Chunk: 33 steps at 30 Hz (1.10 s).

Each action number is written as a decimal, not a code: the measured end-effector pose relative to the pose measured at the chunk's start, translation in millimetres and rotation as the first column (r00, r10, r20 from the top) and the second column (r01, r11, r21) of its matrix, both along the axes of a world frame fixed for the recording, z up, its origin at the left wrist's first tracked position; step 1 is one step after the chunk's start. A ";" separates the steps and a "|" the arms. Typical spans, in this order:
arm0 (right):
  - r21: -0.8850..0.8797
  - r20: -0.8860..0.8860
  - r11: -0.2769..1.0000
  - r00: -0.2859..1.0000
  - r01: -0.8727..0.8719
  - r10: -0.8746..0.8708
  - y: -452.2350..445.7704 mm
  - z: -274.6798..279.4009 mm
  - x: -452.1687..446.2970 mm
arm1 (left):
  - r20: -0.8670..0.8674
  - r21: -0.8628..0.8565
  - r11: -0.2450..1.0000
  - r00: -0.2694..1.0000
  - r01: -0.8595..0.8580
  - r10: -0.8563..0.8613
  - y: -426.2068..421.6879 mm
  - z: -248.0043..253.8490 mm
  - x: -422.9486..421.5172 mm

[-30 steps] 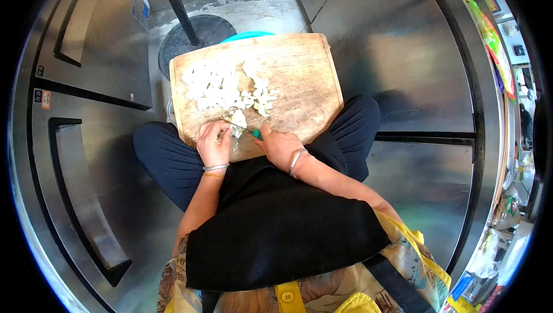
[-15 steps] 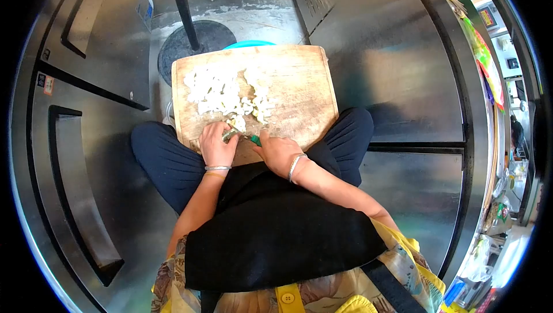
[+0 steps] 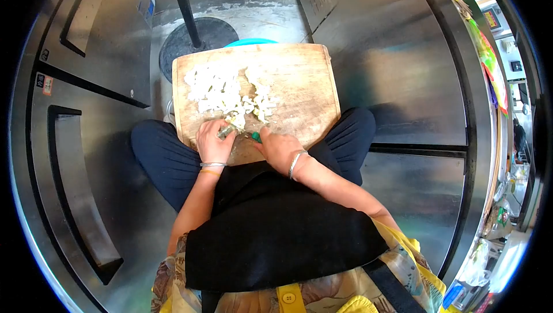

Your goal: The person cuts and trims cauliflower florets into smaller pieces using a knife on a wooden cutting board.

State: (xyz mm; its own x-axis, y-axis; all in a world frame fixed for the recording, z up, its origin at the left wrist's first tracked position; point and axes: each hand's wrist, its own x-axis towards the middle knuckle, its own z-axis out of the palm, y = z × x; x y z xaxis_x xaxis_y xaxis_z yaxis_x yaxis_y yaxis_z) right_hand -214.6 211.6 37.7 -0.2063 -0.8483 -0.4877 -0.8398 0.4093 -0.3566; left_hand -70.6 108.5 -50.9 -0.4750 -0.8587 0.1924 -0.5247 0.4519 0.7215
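Note:
A wooden cutting board (image 3: 299, 94) lies across my lap. Small pale pieces of vegetable (image 3: 214, 89) are spread over its left and middle part. My left hand (image 3: 214, 143) is closed round a whitish-green vegetable piece (image 3: 234, 122) at the board's near edge. Just right of it, my right hand (image 3: 279, 150) grips a small tool with a green handle (image 3: 256, 137), its tip pointing at the vegetable piece. The blade is too small to make out clearly.
Steel cabinet doors stand on the left (image 3: 86, 157) and on the right (image 3: 397, 65). Behind the board are a round black base (image 3: 216, 33) with a pole and the rim of a blue basin (image 3: 251, 42). Plastic bags (image 3: 477, 264) hang at the far right.
The view has tilted a little, so the board appears lower than a second ago. My left hand has turned slightly around the vegetable piece, and both hands keep their hold.

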 end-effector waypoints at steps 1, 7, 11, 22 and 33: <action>-0.009 0.017 1.000 1.000 0.010 -0.010 -0.2 -0.9 -0.8 | -0.003 -0.006 1.000 1.000 0.003 -0.003 0.5 3.0 -0.5; 0.002 0.005 1.000 1.000 0.002 -0.002 -3.5 -9.2 -2.2 | 0.018 -0.032 0.999 1.000 0.002 -0.002 1.6 6.4 -2.1; 0.028 -0.011 1.000 1.000 0.006 -0.005 -6.8 -10.7 -1.5 | 0.066 -0.065 0.998 0.998 -0.001 0.006 1.1 9.0 -2.7; 0.081 0.043 0.996 0.999 0.024 -0.027 -15.9 -39.7 -15.0 | -0.009 -0.013 1.000 1.000 0.020 -0.020 1.5 4.4 -1.1; -0.183 0.148 0.975 0.984 0.124 -0.097 21.4 -57.3 -17.3 | -0.293 0.325 0.945 0.952 0.013 0.088 2.5 -29.0 10.0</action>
